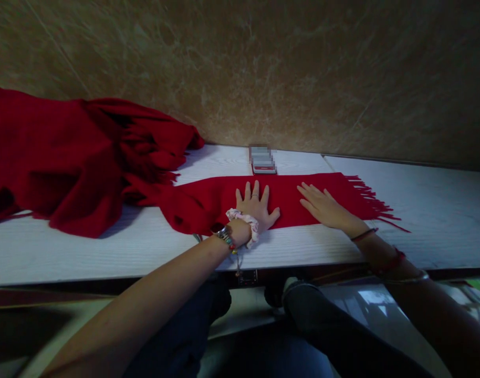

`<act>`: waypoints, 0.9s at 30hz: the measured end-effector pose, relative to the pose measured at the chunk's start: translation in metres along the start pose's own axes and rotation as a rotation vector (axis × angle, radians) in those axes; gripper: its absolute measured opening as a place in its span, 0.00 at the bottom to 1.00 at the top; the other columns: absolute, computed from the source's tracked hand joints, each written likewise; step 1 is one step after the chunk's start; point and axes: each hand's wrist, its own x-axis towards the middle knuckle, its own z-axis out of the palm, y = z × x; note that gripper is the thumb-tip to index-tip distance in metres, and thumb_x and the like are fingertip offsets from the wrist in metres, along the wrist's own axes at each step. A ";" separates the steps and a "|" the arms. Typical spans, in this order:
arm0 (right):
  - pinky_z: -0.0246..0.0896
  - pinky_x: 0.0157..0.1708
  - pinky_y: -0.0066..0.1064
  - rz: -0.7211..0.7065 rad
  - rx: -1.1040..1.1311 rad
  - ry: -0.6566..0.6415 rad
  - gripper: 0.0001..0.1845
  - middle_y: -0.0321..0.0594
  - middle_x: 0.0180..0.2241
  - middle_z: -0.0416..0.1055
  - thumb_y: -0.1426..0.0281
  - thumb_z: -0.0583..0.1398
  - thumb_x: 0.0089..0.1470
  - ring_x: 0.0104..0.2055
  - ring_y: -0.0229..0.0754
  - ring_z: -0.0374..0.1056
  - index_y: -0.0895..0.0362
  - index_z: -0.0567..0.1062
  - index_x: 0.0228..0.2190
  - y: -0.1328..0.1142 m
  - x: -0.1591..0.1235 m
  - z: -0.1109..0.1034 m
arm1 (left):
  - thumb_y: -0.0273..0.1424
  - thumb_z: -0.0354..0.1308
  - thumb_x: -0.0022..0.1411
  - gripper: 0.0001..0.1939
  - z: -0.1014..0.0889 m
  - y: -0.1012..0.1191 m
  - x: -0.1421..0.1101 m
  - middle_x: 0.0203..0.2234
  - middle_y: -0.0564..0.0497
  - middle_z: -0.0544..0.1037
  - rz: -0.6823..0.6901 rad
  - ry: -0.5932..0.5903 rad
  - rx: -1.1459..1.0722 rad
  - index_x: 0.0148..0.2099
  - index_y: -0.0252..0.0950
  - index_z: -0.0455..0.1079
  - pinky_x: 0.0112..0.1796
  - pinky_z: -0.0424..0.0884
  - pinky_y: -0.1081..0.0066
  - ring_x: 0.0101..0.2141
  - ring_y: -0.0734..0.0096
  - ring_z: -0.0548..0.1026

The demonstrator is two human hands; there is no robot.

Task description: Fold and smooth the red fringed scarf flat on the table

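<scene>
A red fringed scarf (287, 199) lies lengthwise on the white wooden surface, its right end flat with the fringe spread out to the right. My left hand (258, 205) rests palm down on it with the fingers spread. Farther right, my right hand (322, 206) lies flat on the scarf, fingers stretched toward the upper left. Neither hand grips the cloth. Toward the left the scarf bunches up and meets a large crumpled heap of red cloth (82, 157) with more fringe; where one piece ends and the other begins I cannot tell.
Just beyond the scarf lies a small flat rectangular thing, possibly a phone (263, 160), partly blurred out. A brown marbled wall (243, 79) rises along the back edge of the white surface (440, 210). My legs (322, 310) are below the front edge.
</scene>
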 end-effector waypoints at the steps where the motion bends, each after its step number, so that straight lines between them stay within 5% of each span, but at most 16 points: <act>1: 0.41 0.54 0.55 0.022 -0.041 -0.009 0.27 0.44 0.60 0.47 0.61 0.39 0.57 0.60 0.50 0.44 0.54 0.52 0.57 0.011 -0.003 -0.002 | 0.49 0.36 0.58 0.36 0.001 0.000 0.000 0.61 0.41 0.44 0.001 0.003 -0.001 0.62 0.33 0.45 0.53 0.43 0.47 0.59 0.46 0.41; 6: 0.44 0.52 0.58 0.125 -0.164 -0.005 0.27 0.48 0.59 0.50 0.62 0.40 0.57 0.60 0.55 0.45 0.56 0.55 0.56 0.043 -0.002 -0.016 | 0.50 0.35 0.58 0.36 0.005 -0.001 0.001 0.60 0.40 0.46 0.016 0.034 -0.010 0.62 0.32 0.47 0.52 0.44 0.46 0.59 0.45 0.42; 13: 0.43 0.54 0.52 -0.012 0.033 0.049 0.28 0.46 0.60 0.46 0.61 0.40 0.57 0.61 0.50 0.41 0.57 0.52 0.57 -0.011 0.036 -0.014 | 0.50 0.35 0.58 0.36 0.006 -0.002 0.001 0.60 0.39 0.47 0.013 0.048 -0.002 0.62 0.33 0.48 0.52 0.44 0.45 0.59 0.46 0.43; 16: 0.43 0.54 0.54 0.003 0.062 -0.020 0.28 0.45 0.60 0.46 0.61 0.39 0.57 0.61 0.50 0.41 0.56 0.51 0.57 -0.012 0.041 -0.006 | 0.50 0.35 0.57 0.36 0.003 -0.002 0.001 0.60 0.40 0.46 0.005 0.022 -0.003 0.62 0.33 0.47 0.52 0.43 0.44 0.59 0.46 0.43; 22: 0.42 0.54 0.57 0.185 -0.037 -0.084 0.28 0.44 0.60 0.45 0.61 0.38 0.57 0.61 0.51 0.41 0.56 0.51 0.57 0.055 0.026 -0.003 | 0.51 0.36 0.57 0.36 0.001 -0.001 0.000 0.60 0.41 0.45 0.002 0.005 -0.018 0.62 0.34 0.47 0.52 0.42 0.42 0.59 0.46 0.42; 27: 0.47 0.54 0.52 0.308 -0.090 -0.064 0.28 0.53 0.58 0.51 0.65 0.39 0.56 0.59 0.52 0.46 0.64 0.55 0.55 0.106 0.015 -0.008 | 0.50 0.36 0.57 0.37 0.004 -0.002 0.001 0.60 0.40 0.46 0.009 0.024 -0.024 0.62 0.33 0.47 0.52 0.42 0.42 0.59 0.45 0.42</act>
